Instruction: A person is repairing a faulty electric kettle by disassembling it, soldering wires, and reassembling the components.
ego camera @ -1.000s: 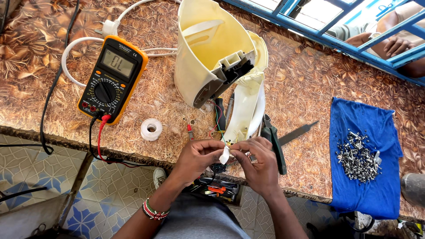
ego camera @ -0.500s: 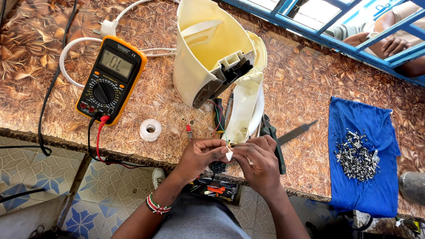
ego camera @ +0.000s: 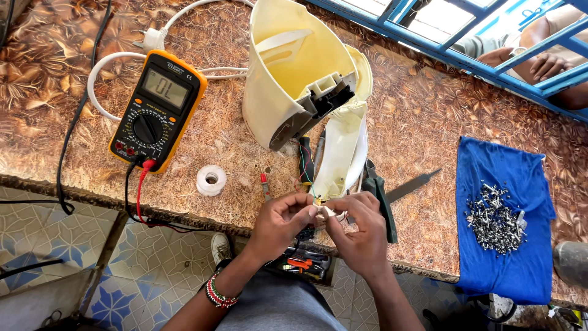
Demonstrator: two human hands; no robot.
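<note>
My left hand (ego camera: 283,222) and my right hand (ego camera: 358,228) meet at the table's front edge, both pinching a small white part with thin wires (ego camera: 326,212) between the fingertips. Just beyond them lies a cream kettle handle piece (ego camera: 343,153). The cream kettle body (ego camera: 294,67) lies on its side behind it, its black base parts exposed. A beaded bracelet circles my left wrist.
An orange multimeter (ego camera: 156,110) with red and black leads sits at left, a white tape roll (ego camera: 211,180) beside it. Pliers (ego camera: 380,190) and a blade (ego camera: 411,186) lie right of my hands. A blue cloth (ego camera: 484,270) holds several screws. Another person's arm (ego camera: 545,61) shows beyond the blue frame.
My hands have stayed together on the small part, with the fingers shifting slightly. The view has drifted a little; nothing else has moved.
</note>
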